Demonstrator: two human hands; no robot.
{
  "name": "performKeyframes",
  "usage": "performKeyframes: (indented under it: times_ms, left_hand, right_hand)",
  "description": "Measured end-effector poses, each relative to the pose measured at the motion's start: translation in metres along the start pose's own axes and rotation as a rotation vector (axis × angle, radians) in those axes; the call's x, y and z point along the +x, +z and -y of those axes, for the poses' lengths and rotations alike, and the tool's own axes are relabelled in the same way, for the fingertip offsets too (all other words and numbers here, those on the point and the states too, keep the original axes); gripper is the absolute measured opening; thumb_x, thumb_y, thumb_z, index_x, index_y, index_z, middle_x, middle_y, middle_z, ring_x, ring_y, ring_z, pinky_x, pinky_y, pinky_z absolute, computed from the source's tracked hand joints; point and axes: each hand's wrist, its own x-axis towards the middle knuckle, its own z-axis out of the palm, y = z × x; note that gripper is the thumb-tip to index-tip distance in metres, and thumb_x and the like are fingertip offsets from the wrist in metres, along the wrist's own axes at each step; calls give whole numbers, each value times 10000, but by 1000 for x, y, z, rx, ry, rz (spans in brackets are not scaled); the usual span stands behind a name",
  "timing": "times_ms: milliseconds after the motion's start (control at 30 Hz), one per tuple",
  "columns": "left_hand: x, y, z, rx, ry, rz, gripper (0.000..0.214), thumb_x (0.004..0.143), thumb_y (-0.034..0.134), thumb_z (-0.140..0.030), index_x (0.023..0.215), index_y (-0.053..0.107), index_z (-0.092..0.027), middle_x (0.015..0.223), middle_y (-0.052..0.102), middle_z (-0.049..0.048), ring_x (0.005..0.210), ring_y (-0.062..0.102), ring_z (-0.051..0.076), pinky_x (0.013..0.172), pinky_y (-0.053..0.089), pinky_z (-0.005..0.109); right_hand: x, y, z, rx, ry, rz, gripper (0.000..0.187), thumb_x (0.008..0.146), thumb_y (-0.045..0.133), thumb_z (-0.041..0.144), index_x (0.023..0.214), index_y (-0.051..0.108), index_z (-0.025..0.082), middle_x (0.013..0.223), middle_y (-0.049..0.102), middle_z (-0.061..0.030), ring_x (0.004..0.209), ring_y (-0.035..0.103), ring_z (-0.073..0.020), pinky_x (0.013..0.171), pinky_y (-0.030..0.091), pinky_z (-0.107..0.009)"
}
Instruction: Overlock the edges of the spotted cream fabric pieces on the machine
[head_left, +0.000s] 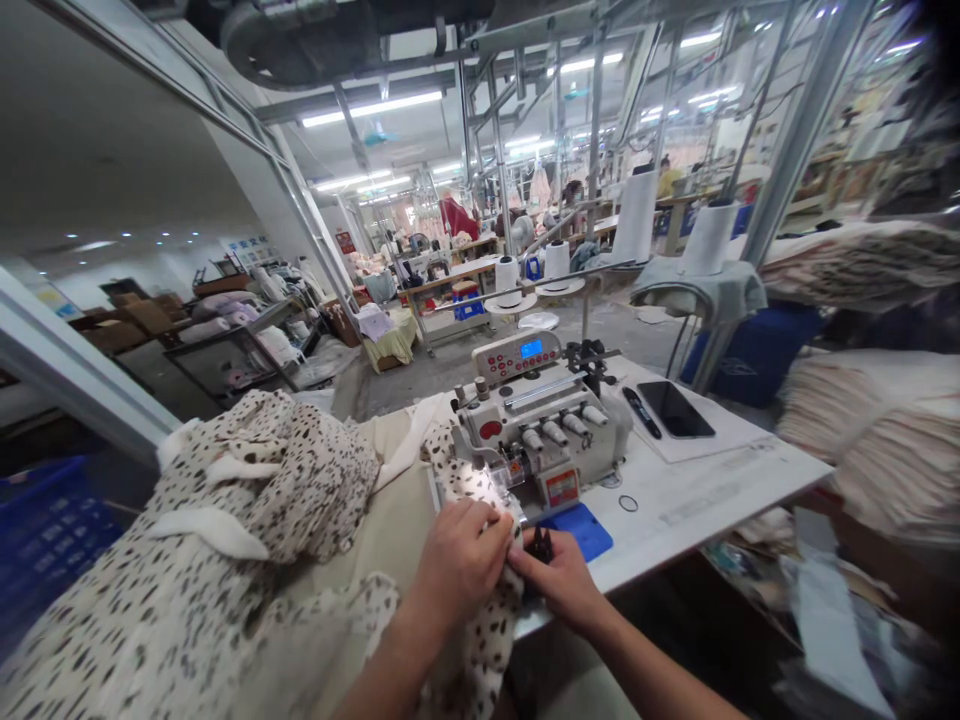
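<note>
In the head view, the fingers of the left hand clench the spotted cream fabric, and those of the right hand pinch its edge, a small black tool between them. Just beyond the fingertips stand the overlock sewing machine and a blue pad on the white bench.

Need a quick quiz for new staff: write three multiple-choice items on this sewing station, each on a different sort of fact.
1. Where does the black smartphone lie?
A) On the table, right of the overlock sewing machine
B) Under the machine
C) On the floor

2. How many white thread cones stand behind the machine?
A) Two
B) Four
C) Seven

3. What is the left hand doing?
A) Holding the phone
B) Hanging empty
C) Gripping the spotted fabric

1: A, it lies on the tabletop beside the machine.
2: B, four show in the row.
3: C, its fingers close on the cloth by the machine's front.
</note>
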Motion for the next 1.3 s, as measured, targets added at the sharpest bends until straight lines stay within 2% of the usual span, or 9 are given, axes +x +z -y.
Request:
performKeyframes:
  times_ms: [200, 467, 633, 800, 1000, 1167, 1300]
  left_hand:
    - [3, -1, -2, 32, 0, -15, 196, 933, 543, -207, 1097, 648, -191, 906, 625, 72, 824, 551, 217, 721, 449, 368]
    - [4, -2, -3, -6, -19, -27, 208, 933, 538, -201, 1104, 656, -187, 895, 612, 69, 844, 553, 214, 740, 464, 357]
    - [4, -3, -4, -13, -39, -30, 159, 923, 554, -198, 1026, 674, -193, 878, 612, 62, 831, 553, 208, 739, 464, 350]
    - [5, 0, -4, -33, -80, -23, 173, 936, 537, -210, 1019, 688, -199, 881, 609, 64, 839, 554, 210, 754, 469, 356]
    - [6, 1, -4, -63, -99, -29, 145, 921, 548, -195, 951, 690, -194, 880, 615, 69, 858, 573, 215, 778, 480, 363]
    - [5, -3, -3, -56, -149, -48, 134, 916, 563, -205, 952, 692, -203, 925, 624, 76, 904, 591, 223, 822, 491, 389]
    - [0, -10, -11, -27, -193, -58, 181, 920, 574, -220, 1071, 674, -223, 1037, 640, 88, 993, 591, 250, 879, 491, 432]
  right_hand:
    - [-1, -1, 1, -6, 3, -1, 316, 785, 775, 463, 764, 736, 151, 669, 650, -10, 619, 534, -144, 613, 437, -266]
    - [-2, -1, 1, 38, 1, 9, 334, 781, 772, 483, 782, 739, 151, 665, 654, -9, 605, 542, -146, 607, 447, -271]
    - [-1, 0, 6, -20, -16, 51, 306, 783, 773, 453, 785, 742, 149, 681, 672, -13, 620, 555, -152, 621, 451, -274]
    - [-2, 1, 9, -38, -7, 25, 287, 762, 783, 439, 751, 727, 157, 647, 658, 0, 592, 538, -144, 590, 436, -263]
    - [-3, 0, 5, -69, -2, 115, 231, 732, 811, 351, 721, 694, 152, 635, 630, 16, 589, 510, -131, 573, 406, -246]
    - [-4, 1, 8, -15, -9, 58, 238, 783, 773, 383, 793, 716, 152, 697, 663, -1, 631, 555, -143, 622, 453, -260]
    - [-5, 0, 5, 18, 20, -58, 299, 753, 806, 436, 804, 726, 152, 709, 696, -21, 632, 595, -158, 632, 495, -275]
